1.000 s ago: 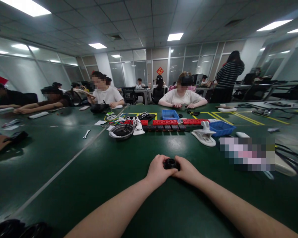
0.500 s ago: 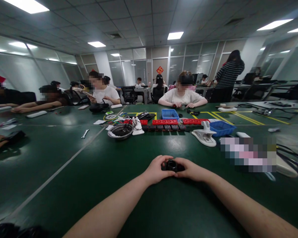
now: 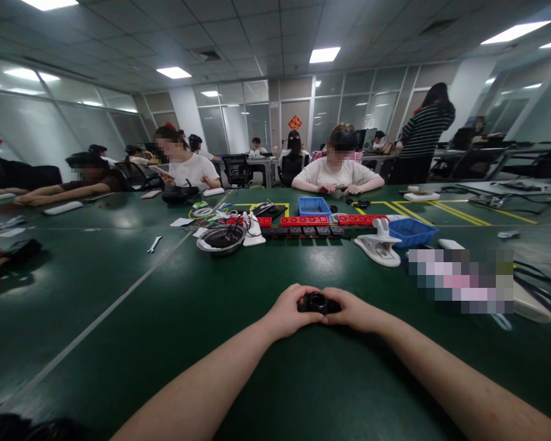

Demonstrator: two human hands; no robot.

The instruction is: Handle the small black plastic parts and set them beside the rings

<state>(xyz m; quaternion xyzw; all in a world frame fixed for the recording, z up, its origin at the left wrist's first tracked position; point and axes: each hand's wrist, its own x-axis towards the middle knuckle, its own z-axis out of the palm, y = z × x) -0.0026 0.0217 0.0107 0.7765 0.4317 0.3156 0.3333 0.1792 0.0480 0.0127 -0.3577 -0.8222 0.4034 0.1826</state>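
Between my two hands is a small black object [image 3: 319, 302] with a round, glossy ring facing up, like a lens or a socket; its exact kind I cannot make out. My left hand [image 3: 295, 311] curls round its left side, thumb in front and fingers behind. From the right, my right hand [image 3: 350, 311] closes on the other side, its thumb near the left thumb at the front edge. The fingers hide much of the object's sides. Both hands are low over the green table [image 3: 239, 380], and I cannot tell whether the object rests on it.
Ahead lie a metal bowl [image 3: 221, 240] of black cables, red socket strips [image 3: 305, 220], a white clamp [image 3: 379, 245] and blue trays [image 3: 412, 231] [image 3: 314, 206]. A wrench [image 3: 154, 245] lies left. Co-workers sit across the table, one handling something small.
The camera view has tilted slightly, so the background sits a little higher. My hands stay round the black object, with hardly any visible shift in their grip.
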